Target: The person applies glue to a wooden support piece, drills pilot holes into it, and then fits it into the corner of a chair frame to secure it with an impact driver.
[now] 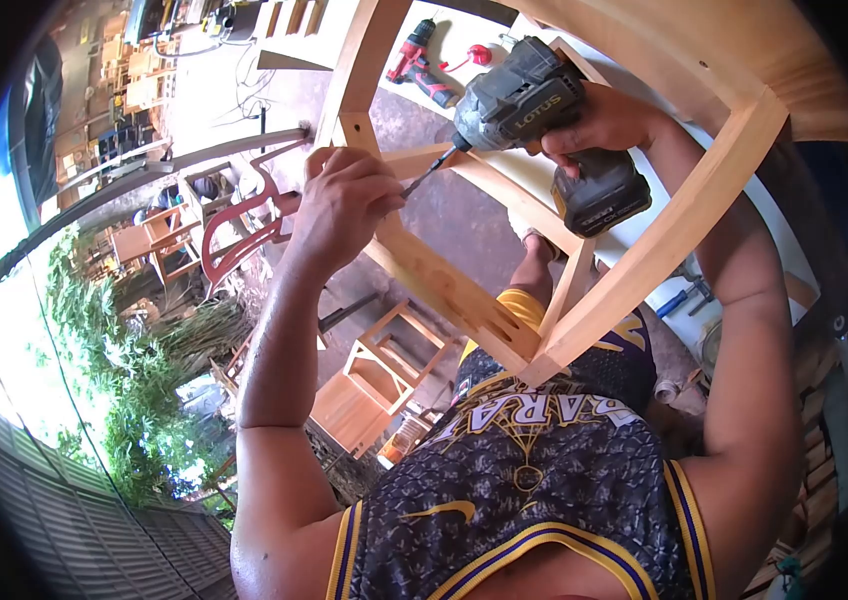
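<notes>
Drill (pixel 522 98) gripped in right hand (pixel 609 118), bit (pixel 428 176) just beside left hand's (pixel 346 208) bent fingers, their hold unclear, wooden frame (pixel 659 265) beneath those fingers.

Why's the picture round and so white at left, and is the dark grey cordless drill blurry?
Head view: probably a wide lens, with black corners; head view, left: daylight glares beside leafy green plants; head view: no, LOTUS reads clearly on the dark grey cordless drill.
</notes>
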{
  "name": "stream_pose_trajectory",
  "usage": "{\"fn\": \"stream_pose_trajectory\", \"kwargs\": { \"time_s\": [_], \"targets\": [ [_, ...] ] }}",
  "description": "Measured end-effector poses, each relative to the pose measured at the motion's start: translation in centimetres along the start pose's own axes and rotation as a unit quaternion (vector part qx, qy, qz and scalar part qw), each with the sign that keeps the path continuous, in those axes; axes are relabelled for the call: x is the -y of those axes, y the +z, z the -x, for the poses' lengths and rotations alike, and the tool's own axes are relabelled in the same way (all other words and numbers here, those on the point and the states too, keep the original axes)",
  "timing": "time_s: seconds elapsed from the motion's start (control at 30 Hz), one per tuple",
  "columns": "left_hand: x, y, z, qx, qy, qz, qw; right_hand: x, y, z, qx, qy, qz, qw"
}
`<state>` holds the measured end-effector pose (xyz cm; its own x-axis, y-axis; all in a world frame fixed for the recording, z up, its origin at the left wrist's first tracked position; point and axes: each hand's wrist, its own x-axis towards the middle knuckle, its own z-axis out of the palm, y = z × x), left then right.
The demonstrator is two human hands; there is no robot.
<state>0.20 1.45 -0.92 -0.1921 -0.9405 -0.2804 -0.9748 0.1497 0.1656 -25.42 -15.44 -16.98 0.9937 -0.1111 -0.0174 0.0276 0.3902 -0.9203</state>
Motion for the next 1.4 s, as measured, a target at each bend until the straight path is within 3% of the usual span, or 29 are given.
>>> {"fn": "stream_pose_trajectory", "kwargs": {
  "time_s": [0.57,0.63,0.67,0.73,0.77,0.83,0.9,0.93,1.03,1.1,1.23,1.3,1.33,1.4],
  "targets": [
    [-0.2,0.1,0.1,-0.007,0.009,-0.035,0.999,-0.7,0.7,0.2,-0.019,0.011,-0.028,0.999],
    [0.3,0.6,0.7,-0.028,0.005,-0.015,0.999,-0.5,1.1,0.3,-0.022,0.013,-0.021,0.999],
    [0.0,1.6,1.5,-0.156,-0.067,0.024,0.985,-0.4,1.1,0.3,-0.021,0.019,-0.007,1.0],
    [1.3,5.0,4.5,-0.372,-0.195,0.13,0.898,0.5,1.6,0.5,-0.026,0.033,0.017,0.999],
    [0.8,5.9,5.8,-0.399,-0.274,0.419,0.768,0.3,1.3,0.3,-0.023,0.033,0.017,0.999],
    [1.3,8.4,7.2,-0.339,-0.334,0.714,0.514,-0.3,0.7,0.2,0.041,0.049,0.069,0.996],
    [-2.9,7.7,5.4,-0.239,-0.356,0.795,0.43,-0.5,0.5,0.0,0.051,0.052,0.064,0.995],
    [-2.6,8.5,5.6,-0.226,-0.36,0.764,0.485,-0.7,0.4,-0.1,0.037,0.027,0.068,0.997],
    [-2.5,9.2,5.5,-0.234,-0.341,0.752,0.514,-0.5,0.3,-0.6,0.034,0.017,0.062,0.997],
    [-3.0,9.7,5.5,-0.264,-0.366,0.748,0.487,-0.9,0.2,-0.6,0.012,0.039,0.083,0.996],
    [-3.3,9.7,5.9,-0.254,-0.353,0.723,0.536,-1.1,-0.4,-0.3,0.034,0.012,0.102,0.994],
    [-3.1,10.1,5.9,-0.254,-0.35,0.718,0.546,-1.3,-0.6,-0.6,0.044,-0.032,0.181,0.982],
    [-3.4,9.8,5.8,-0.257,-0.345,0.72,0.545,-0.8,-0.1,-0.4,0.017,-0.113,0.188,0.975],
    [-4.0,9.2,5.8,-0.261,-0.344,0.723,0.539,-0.9,-0.3,-0.1,0.024,-0.106,0.183,0.977]
  ]
}}
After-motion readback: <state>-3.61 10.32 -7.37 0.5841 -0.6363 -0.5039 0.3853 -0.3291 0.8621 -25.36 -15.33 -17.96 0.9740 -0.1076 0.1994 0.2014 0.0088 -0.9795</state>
